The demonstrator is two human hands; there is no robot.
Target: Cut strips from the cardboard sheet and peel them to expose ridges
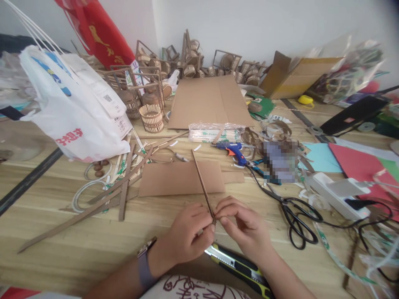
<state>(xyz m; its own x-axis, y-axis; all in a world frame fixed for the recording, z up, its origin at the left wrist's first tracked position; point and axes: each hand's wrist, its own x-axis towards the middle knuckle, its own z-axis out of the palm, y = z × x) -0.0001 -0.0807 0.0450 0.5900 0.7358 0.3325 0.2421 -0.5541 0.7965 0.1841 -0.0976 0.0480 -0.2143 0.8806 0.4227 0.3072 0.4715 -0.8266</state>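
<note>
A thin brown cardboard strip [201, 178], seen edge-on, points away from me above the table. My left hand [193, 230] wears a watch at the wrist and pinches the strip close to its near end. The fingertips of my right hand [241, 226] are closed on the same end, touching the left fingertips. Beyond, a flat rectangular cardboard piece [174, 178] lies under the strip's far part. A yellow-and-black utility knife [240, 265] rests just below my hands, partly hidden by my right forearm.
Black-handled scissors [299, 220] and a blue glue gun [233, 151] lie to the right, near a white power strip [339, 195]. Loose cardboard strips [121, 191] and a white plastic bag [77, 112] are left. Small slatted buckets [151, 117] and a cardboard sheet [212, 101] stand farther back.
</note>
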